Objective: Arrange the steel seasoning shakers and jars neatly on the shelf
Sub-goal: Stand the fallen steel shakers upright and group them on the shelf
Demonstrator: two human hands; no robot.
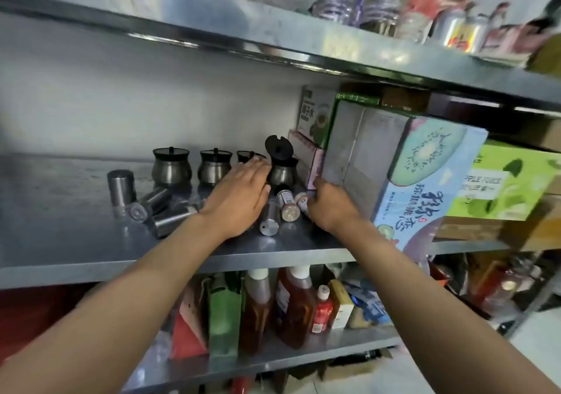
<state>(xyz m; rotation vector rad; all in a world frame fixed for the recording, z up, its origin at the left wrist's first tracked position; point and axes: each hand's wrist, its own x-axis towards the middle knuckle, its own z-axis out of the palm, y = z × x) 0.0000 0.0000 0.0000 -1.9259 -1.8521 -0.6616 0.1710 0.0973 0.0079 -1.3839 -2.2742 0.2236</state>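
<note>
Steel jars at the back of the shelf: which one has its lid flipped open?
The rightmost jar, beside the pink box. Its black lid stands upright, while the other jars' lids sit flat and closed.

My left hand [239, 191] covers most of the third jar [244, 156], so I see only its lid edge. My right hand [329, 204] hides its own fingertips behind the kiwi box [425, 181]; I cannot tell its grip. The upper shelf bottles [364, 2] are blurred, their labels unreadable.
</note>
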